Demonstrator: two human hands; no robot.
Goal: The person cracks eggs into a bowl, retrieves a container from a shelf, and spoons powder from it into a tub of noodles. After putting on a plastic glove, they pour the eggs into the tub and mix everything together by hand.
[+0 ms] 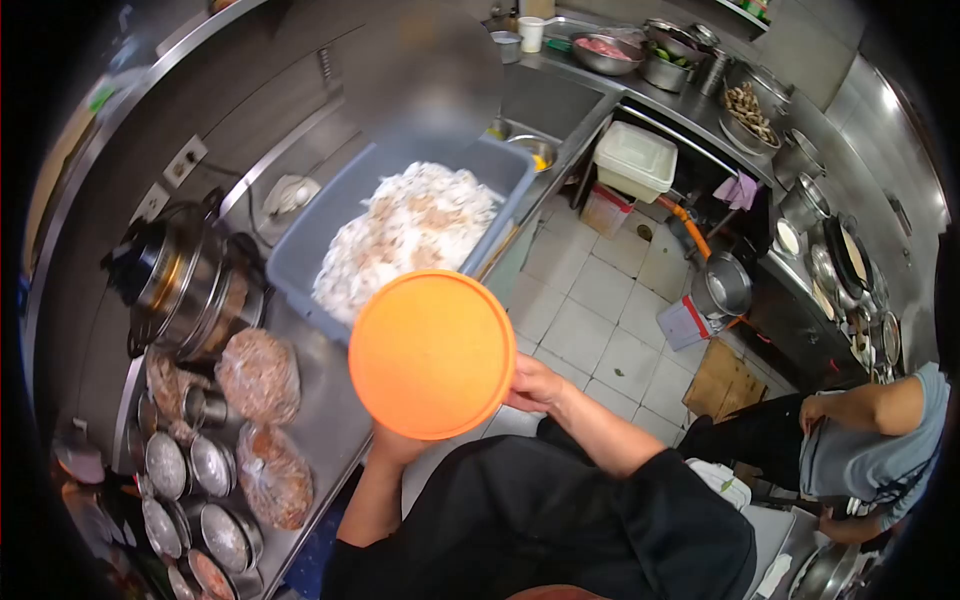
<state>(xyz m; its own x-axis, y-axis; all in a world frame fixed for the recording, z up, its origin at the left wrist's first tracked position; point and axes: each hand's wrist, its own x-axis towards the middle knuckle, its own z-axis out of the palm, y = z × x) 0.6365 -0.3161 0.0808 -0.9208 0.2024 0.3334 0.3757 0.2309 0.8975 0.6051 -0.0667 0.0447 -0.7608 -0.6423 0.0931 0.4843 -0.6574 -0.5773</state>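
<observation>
my right hand grips the orange lid by its edge, my left hand supports it, and the tub lies just beyond, long axis slanting away rightward.

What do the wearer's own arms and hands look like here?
Plain black sleeves end near the elbows, leaving the forearms bare. The right hand and left hand, both partly hidden, show no gloves; no watch shows on either wrist.

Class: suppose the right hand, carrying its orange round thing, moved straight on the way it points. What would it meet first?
Probably the grey tub, beyond the orange round thing that the right hand holds; heights are unclear, so it might pass above.
</observation>
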